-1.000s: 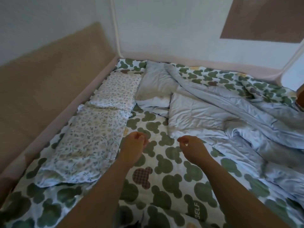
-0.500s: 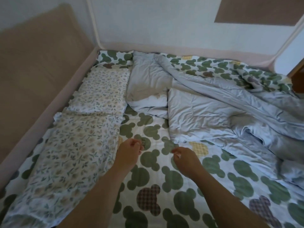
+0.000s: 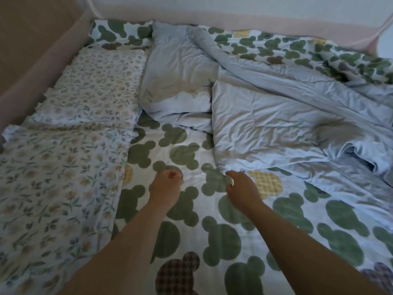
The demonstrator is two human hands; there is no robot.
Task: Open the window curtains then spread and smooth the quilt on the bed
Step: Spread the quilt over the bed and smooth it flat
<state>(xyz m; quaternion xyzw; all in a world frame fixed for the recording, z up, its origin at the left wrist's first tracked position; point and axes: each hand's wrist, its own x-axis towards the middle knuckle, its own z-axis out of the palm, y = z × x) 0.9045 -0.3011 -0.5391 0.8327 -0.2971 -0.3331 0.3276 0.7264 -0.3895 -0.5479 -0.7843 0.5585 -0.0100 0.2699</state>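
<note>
My L hand (image 3: pixel 164 186) curled, empty, over the sheet (image 3: pixel 282 237) — R hand (image 3: pixel 241 188) at near corner of the rumpled quilt (image 3: pixel 265 124).

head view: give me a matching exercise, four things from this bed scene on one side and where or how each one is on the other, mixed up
Things
1. pale blue crumpled quilt
2. nearer floral-print fabric pillow
3. left hand
4. right hand

Place or state
a. fingers curled, holding nothing, over the white sheet with green mouse-head shapes
b. fingertips at the quilt's near corner
c. bunched in folds across the far and right part of the bed
d. lying flat along the bed's left side

Pairs: 1-c, 2-d, 3-a, 4-b
</note>
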